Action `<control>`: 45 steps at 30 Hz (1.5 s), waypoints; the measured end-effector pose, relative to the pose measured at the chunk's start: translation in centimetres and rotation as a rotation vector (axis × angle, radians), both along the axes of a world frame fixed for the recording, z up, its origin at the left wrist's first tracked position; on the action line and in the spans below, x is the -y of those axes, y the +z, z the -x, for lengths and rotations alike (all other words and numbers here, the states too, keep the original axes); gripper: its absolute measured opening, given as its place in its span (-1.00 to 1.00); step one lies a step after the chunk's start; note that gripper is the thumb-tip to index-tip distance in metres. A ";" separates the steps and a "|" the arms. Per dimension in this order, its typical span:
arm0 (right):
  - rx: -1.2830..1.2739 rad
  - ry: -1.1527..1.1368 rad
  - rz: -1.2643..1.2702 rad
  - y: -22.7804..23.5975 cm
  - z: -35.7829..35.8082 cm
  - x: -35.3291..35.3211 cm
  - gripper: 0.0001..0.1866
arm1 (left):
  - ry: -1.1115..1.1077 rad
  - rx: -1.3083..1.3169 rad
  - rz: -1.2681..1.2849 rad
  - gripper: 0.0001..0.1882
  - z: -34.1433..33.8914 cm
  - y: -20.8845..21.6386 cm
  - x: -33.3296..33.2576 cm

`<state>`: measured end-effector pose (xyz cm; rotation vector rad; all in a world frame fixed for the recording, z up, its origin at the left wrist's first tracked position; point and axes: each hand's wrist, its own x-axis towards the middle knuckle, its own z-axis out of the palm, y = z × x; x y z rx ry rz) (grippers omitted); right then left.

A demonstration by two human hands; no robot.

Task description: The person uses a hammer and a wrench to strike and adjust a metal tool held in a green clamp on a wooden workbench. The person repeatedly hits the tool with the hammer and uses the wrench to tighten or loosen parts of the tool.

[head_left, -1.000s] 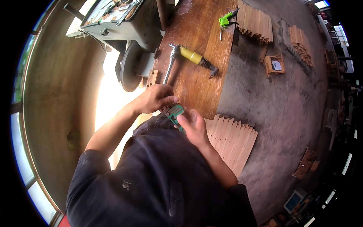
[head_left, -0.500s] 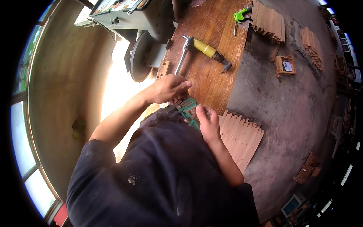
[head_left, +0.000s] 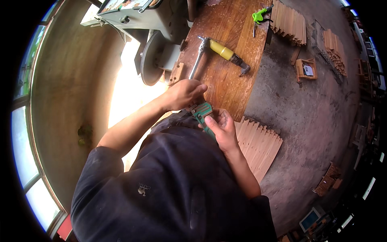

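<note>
A flat green slotted holder [head_left: 200,113] is held close to the front of my dark shirt. My right hand [head_left: 222,128] grips its lower part, the thumb lying across its face and the other fingers curled around the side and partly hidden. At the holder's upper end, my left hand [head_left: 184,95] is closed, its knuckles up and its thumb stretched over the curled fingers. What the left fingertips grip is hidden under the hand. Just beyond that hand lies a metal wrench-like tool [head_left: 196,60], beside a yellow air tool [head_left: 221,50] on the wooden bench [head_left: 238,90].
A grinding machine with a large disc [head_left: 151,60] stands at the left of the bench, near a drilled wooden block [head_left: 176,72]. A green air blow gun [head_left: 258,17] rests at the bench's far right edge. Stacked wooden strips [head_left: 260,147] lie low on the right.
The holder has turned slightly and shifted a little to the right in my hands. My right thumb lies lower across it. The whole view has moved a little.
</note>
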<state>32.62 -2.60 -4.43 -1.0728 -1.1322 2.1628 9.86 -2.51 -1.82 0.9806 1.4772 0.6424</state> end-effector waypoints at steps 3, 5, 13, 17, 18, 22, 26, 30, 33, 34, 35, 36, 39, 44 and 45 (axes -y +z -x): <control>0.042 0.048 0.032 0.0 -0.2 -0.4 -0.68 | 0.014 0.069 0.021 -0.35 0.3 -0.7 0.3; 0.083 0.069 0.034 0.2 -0.3 -0.4 -0.64 | 0.051 0.173 0.086 -0.27 0.5 -0.4 0.4; 0.091 0.095 0.008 0.8 0.0 -0.4 -0.62 | 0.033 0.293 0.200 -0.25 1.1 -0.3 -0.5; 0.078 0.052 -0.028 -0.2 0.1 0.1 -0.55 | -0.194 -0.147 -0.095 -0.31 0.8 -1.3 -1.4; 0.131 0.055 -0.080 0.3 0.1 0.2 -0.57 | -0.178 -0.241 -0.109 -0.38 0.2 -1.0 -1.8; 0.305 -0.007 -0.342 -0.1 -0.1 0.9 -0.60 | -0.313 -0.514 -0.315 -0.44 -0.4 -0.2 -2.9; 0.188 0.035 0.018 -0.8 -1.5 -0.3 -0.52 | -0.270 -0.425 -0.300 -0.44 -0.9 -0.8 -3.3; 0.114 -0.034 0.013 -0.4 -1.4 0.1 -0.51 | -0.224 -0.295 -0.299 -0.45 -1.3 -0.5 -3.7; 0.122 -0.088 -0.034 -0.2 -1.5 0.4 -0.52 | -0.223 -0.242 -0.271 -0.45 -1.6 -0.7 -4.3; 0.114 -0.087 -0.022 -0.2 -1.6 0.4 -0.52 | -0.227 -0.238 -0.259 -0.44 -1.7 -0.8 -4.4; 0.107 -0.085 -0.010 -0.2 -1.9 0.3 -0.51 | -0.231 -0.234 -0.248 -0.44 -1.8 -0.8 -4.5; 0.099 -0.086 0.003 -0.3 -2.1 0.2 -0.51 | -0.246 -0.232 -0.269 -0.44 -1.9 -0.6 -4.7; 0.066 -0.071 0.084 0.2 -2.3 -0.1 -0.49 | -0.282 -0.241 -0.327 -0.43 -2.1 -0.3 -5.1; 0.028 -0.120 0.145 -0.5 -2.7 -0.9 -0.48 | -0.347 -0.187 -0.064 -0.42 -3.0 1.5 -6.7; 0.021 -0.127 0.162 -1.0 -2.8 -1.0 -0.48 | -0.371 -0.207 -0.138 -0.41 -2.9 1.2 -6.8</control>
